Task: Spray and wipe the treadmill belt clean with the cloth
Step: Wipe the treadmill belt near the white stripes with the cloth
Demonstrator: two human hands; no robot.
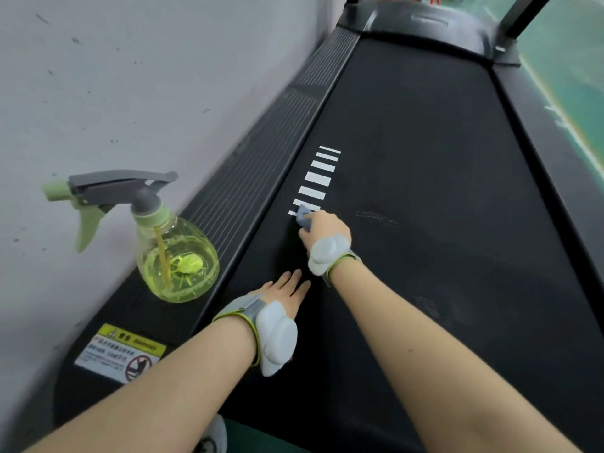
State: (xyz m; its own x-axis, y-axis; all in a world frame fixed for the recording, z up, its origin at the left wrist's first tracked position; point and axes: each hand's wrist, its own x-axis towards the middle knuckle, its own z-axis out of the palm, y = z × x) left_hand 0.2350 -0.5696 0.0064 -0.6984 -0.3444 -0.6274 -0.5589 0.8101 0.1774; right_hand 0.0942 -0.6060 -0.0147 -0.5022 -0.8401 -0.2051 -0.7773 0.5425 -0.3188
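The black treadmill belt runs away from me, with white stripes near its left edge. My right hand grips a small grey-blue cloth and presses it on the belt at the nearest stripes. Most of the cloth is hidden under the hand. My left hand lies flat on the belt's left edge with straight fingers, just behind the right wrist. A yellow-green spray bottle with a grey trigger head stands upright on the left side rail, apart from both hands.
The ribbed left side rail borders a grey wall. A warning sticker sits on the rail's near end. The motor hood and an upright post lie at the far end. The right rail meets a green floor.
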